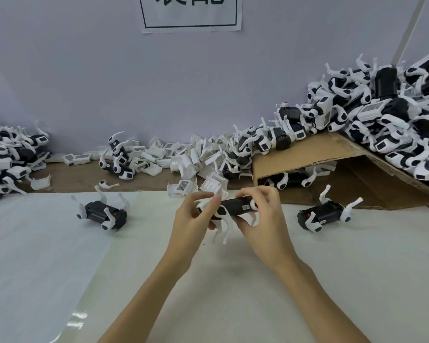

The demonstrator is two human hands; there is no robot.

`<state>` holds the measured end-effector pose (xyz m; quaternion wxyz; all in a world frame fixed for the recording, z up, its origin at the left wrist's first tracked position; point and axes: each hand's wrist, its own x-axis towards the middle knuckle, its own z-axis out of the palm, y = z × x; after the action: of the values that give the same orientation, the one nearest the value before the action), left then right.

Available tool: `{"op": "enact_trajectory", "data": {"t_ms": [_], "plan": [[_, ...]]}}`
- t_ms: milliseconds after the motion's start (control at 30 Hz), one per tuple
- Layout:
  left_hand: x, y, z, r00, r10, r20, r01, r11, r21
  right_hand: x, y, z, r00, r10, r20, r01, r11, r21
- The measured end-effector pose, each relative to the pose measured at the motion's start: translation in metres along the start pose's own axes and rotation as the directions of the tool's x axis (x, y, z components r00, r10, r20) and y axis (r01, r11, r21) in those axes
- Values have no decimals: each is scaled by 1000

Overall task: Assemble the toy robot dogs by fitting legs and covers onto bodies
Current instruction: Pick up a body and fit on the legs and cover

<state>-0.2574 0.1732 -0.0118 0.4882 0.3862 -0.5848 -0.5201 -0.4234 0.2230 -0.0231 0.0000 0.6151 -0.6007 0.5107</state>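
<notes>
A black toy dog body (234, 207) with white legs hanging down is held above the white table between both hands. My left hand (192, 220) pinches its left end, where a white piece sits under my fingers. My right hand (263, 219) grips the right end, fingers curled over the top. Two more black bodies with white legs lie on the table: one on the left (103, 214), one on the right (323, 215).
Loose white covers (183, 159) are heaped along the back edge by the wall. Piles of toy dogs sit at far left (10, 157) and on a tilted cardboard sheet (320, 154) at right (386, 115). A paper sign (191, 13) hangs on the wall.
</notes>
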Motion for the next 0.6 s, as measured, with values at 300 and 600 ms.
{"op": "enact_trajectory", "data": {"t_ms": [300,600], "plan": [[8,-6,-15,999,38,15,-38,999,-34,6,1,-11,903,202,379,-361,836,414],[11,-5,-21,998,2,-65,-11,991,-134,2,-3,-6,926,166,339,-269,920,284]]}}
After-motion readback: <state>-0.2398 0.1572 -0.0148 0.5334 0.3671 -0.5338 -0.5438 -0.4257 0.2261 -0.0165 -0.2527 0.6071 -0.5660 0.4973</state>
